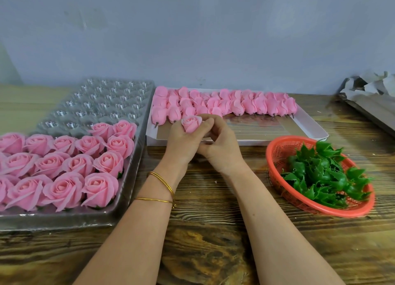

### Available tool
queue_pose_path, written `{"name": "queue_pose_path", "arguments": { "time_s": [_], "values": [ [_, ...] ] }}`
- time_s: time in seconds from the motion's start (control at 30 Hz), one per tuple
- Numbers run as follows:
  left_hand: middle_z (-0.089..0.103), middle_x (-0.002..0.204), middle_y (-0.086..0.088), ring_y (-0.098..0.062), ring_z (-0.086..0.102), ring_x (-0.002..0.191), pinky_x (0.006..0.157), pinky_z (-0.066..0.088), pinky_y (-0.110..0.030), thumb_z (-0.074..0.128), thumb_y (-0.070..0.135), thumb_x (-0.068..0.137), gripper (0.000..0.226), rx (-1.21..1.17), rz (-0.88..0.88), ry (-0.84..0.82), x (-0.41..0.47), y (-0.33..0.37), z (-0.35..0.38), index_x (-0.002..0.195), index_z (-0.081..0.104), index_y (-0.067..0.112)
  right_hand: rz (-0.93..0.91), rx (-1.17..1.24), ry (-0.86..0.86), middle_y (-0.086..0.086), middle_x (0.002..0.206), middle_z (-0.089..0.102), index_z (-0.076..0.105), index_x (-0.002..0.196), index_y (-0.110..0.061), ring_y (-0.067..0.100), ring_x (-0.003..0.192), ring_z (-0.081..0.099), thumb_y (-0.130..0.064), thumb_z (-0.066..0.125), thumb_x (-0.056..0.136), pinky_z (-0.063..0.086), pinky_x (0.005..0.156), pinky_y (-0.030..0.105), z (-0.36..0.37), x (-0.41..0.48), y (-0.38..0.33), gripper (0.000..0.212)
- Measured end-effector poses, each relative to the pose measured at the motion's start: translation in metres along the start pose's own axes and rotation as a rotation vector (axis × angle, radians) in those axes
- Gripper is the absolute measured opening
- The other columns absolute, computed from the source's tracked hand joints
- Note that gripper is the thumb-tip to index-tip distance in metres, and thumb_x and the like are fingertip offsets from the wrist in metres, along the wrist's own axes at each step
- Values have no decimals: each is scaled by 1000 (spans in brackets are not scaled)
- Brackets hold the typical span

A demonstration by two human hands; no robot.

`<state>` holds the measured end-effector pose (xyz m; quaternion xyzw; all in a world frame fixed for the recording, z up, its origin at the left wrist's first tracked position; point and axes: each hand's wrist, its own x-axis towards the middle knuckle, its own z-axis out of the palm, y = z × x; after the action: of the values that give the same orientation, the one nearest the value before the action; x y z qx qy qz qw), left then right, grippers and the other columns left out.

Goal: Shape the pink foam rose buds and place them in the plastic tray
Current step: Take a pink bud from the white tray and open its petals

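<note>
1. A clear plastic tray [102, 105] is sitting at the left of the wooden table [213, 231]. Opened pink roses [64, 169] are filling its near cells, while the far cells are standing bare.
2. The left hand [183, 143], two gold bangles [162, 182] on its wrist, is curling its fingers round a single rose bud [190, 124] and gripping it from below. The bud is being held above the table, over the near edge of the white box.
3. The right hand [220, 143] is pressing against the left, its fingertips pinching the bud's outer petal.
4. Behind the hands, a shallow white box [307, 124] is holding rows of closed pink buds [224, 104] along its far side.
5. A red basket [277, 152] is carrying green leaf pieces [320, 173].
6. Crumpled paper [372, 88] is lying at the far right.
</note>
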<state>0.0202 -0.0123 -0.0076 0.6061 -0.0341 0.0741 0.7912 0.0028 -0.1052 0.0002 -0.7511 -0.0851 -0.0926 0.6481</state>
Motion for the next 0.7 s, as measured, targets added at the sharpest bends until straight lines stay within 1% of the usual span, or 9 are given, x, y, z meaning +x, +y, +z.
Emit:
{"name": "queue_pose_path", "arguments": {
  "time_s": [0.07,0.13,0.17,0.3,0.4,0.5,0.57,0.63,0.7],
  "values": [
    [74,79,-5,-17,72,79,62,55,-25,75,17,80,5,-13,13,-26,0,2,-1,85,73,15,11,15,0,19,112,66,53,125,-2,28,102,65,15,72,72,56,90,39,-1,0,0,58],
    [74,79,-7,-18,72,76,61,55,-25,76,17,80,2,-21,27,-59,-1,3,-3,79,75,17,33,64,-8,23,113,65,52,126,-1,20,92,65,18,70,73,55,86,34,-1,0,0,59],
    [74,77,-7,-18,72,74,60,55,-25,77,17,80,4,-22,32,-72,-1,4,-4,76,75,18,46,89,-14,23,113,65,51,127,0,15,90,65,20,69,73,56,84,30,-2,0,-1,60],
    [72,69,-3,-14,68,65,58,54,-26,78,13,76,14,-23,25,-61,0,5,-5,65,75,21,79,151,-63,10,106,68,49,128,3,6,85,65,23,65,75,55,81,24,-3,-1,0,59],
    [71,68,-3,-13,68,65,59,54,-26,78,15,77,13,-14,13,-67,1,5,-6,66,72,18,89,180,-98,8,106,67,47,130,3,10,89,65,24,62,78,54,84,24,-2,-1,0,58],
    [70,67,-2,-13,68,64,58,54,-25,77,17,79,14,-31,8,-58,1,4,-7,71,67,10,91,189,-119,10,107,66,48,127,0,12,87,64,25,59,79,53,83,23,-1,-2,-1,56],
    [70,66,-1,-13,68,64,57,54,-24,76,18,80,13,-50,-4,-50,1,4,-6,70,68,13,83,170,-116,14,108,67,50,125,-2,11,85,65,27,59,77,54,81,22,0,-2,-1,57],
    [71,67,-1,-13,69,64,55,54,-24,75,20,80,14,-51,-9,-62,0,4,-4,66,72,20,74,148,-106,22,115,66,50,127,0,15,90,64,27,61,75,54,81,23,0,-2,-1,60],
    [72,68,0,-12,70,66,55,53,-23,73,20,82,16,-46,-1,-75,-1,4,-3,67,74,24,66,120,-94,26,118,64,49,130,2,19,93,62,25,65,74,54,82,25,0,-2,-2,63]
  ]
}}
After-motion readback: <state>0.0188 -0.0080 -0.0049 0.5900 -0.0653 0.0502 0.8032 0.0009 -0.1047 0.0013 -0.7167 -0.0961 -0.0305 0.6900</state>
